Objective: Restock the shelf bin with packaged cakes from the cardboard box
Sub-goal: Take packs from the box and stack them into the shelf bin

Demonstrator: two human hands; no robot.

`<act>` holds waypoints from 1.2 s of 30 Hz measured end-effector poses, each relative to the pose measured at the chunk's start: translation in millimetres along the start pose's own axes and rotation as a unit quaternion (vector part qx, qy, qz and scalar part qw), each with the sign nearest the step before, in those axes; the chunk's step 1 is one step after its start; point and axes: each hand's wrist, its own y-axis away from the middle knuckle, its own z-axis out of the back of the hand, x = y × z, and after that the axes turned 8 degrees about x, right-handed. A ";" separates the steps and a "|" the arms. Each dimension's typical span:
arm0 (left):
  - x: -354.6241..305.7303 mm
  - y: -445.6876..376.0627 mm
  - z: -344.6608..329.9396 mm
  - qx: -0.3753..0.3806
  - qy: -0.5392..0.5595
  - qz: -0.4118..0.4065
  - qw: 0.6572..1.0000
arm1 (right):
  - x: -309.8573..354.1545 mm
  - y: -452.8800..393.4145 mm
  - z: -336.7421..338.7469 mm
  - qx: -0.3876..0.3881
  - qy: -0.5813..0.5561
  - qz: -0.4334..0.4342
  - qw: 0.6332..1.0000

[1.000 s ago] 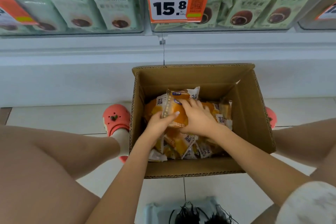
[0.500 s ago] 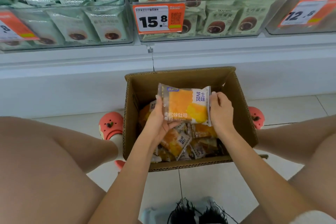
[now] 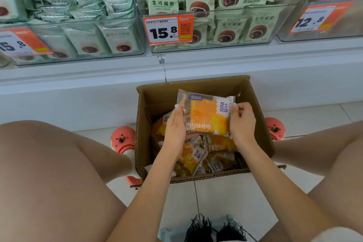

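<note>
An open cardboard box (image 3: 261, 124) stands on the floor between my knees, holding several orange packaged cakes (image 3: 198, 155). I hold one cake pack (image 3: 204, 113), orange with a clear wrapper, upright above the box. My left hand (image 3: 175, 125) grips its left edge, thumb on the front. My right hand (image 3: 242, 122) pinches its right edge. Above stand clear shelf bins (image 3: 261, 45); the middle one holds green packs.
A white shelf ledge (image 3: 255, 68) runs between the box and the bins. Orange price tags (image 3: 169, 28) hang on the bin fronts. My knees flank the box, pink clogs (image 3: 122, 139) beside it. A right bin (image 3: 322, 2) shows blurred contents.
Both hands lifted one cake pack out of the pile in the box and turned it face up. The view tilted up, so more of the shelf bins shows.
</note>
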 end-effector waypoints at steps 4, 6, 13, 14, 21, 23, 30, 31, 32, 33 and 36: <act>-7.1 5.2 -1.5 0.030 0.036 -0.009 0.999 | 0.3 -1.7 8.6 0.018 -0.090 -0.037 0.995; -13.5 4.9 2.2 0.022 0.073 -0.006 0.997 | 4.1 -1.2 16.3 0.097 -0.153 -0.072 0.981; -35.1 1.8 15.9 0.002 0.150 -0.031 0.988 | 14.4 10.0 15.6 0.221 -0.091 -0.029 0.971; -34.7 2.8 16.0 -0.002 0.147 -0.029 0.989 | 15.5 10.8 14.0 0.216 -0.075 -0.025 0.973; -60.3 13.5 15.8 0.015 0.104 -0.070 0.992 | 47.7 9.8 37.1 0.217 -0.130 0.002 0.968; -84.3 15.2 17.2 0.035 0.060 -0.097 0.993 | 84.8 -4.4 58.3 0.246 -0.187 0.028 0.951; -201.5 18.0 -20.3 0.083 -0.089 -0.206 0.971 | 229.4 -36.1 124.6 0.387 -0.074 0.151 0.907; -219.2 18.2 -28.7 0.080 -0.104 -0.224 0.966 | 244.2 -38.0 131.2 0.388 -0.068 0.167 0.904; -236.3 18.7 -37.6 0.076 -0.110 -0.243 0.961 | 256.0 -41.8 137.3 0.383 -0.065 0.187 0.902; -251.8 18.2 -46.5 0.074 -0.117 -0.262 0.955 | 267.6 -42.4 142.7 0.366 -0.070 0.205 0.905; -296.9 17.0 -71.6 0.069 -0.164 -0.322 0.930 | 295.0 -51.6 164.2 0.289 -0.078 0.255 0.919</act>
